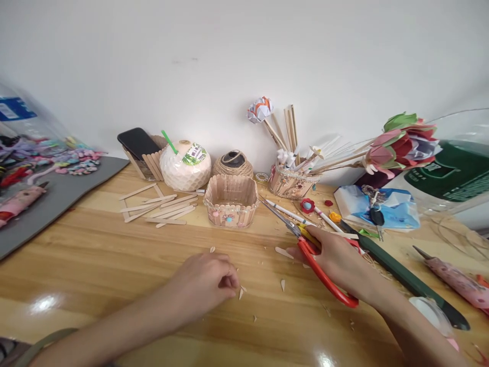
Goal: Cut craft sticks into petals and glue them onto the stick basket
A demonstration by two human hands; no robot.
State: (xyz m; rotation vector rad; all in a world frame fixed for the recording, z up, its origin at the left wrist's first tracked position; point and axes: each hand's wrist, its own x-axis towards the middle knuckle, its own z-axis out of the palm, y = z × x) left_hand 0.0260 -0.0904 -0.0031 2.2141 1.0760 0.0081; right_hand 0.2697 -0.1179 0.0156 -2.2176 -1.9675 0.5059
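Red-handled metal scissors point(314, 267) are gripped in my right hand point(338, 255), over the right half of the glossy light-wood table point(126, 275). Their slim blades point away from me and to the left, and look nearly together; some yellow shows on the handles beside my fingers. My left hand point(208, 278) is well apart from them, low over the table, its fingers curled in and the thumb close to the fingertips; I cannot tell whether anything is pinched there. Just beside those fingertips lie small pointed pale-wood chips point(241, 292), with more scattered between my hands. A pale flat stick with a rounded end point(283, 253) pokes out by my right fingers; I cannot tell whether they touch it.

Ahead of me, between my hands, stands a small open basket of light-brown wooden slats point(240, 217), with pink and blue ornaments on its front. To its left, flat pale-wood craft sticks point(166, 221) lie in a loose, crisscrossed heap. Just behind the basket is a roll of brown twine point(224, 169), and beside that a white, rounded coconut with a green straw point(183, 171). Past my right wrist, a long dark-green bar point(405, 272) lies aslant.
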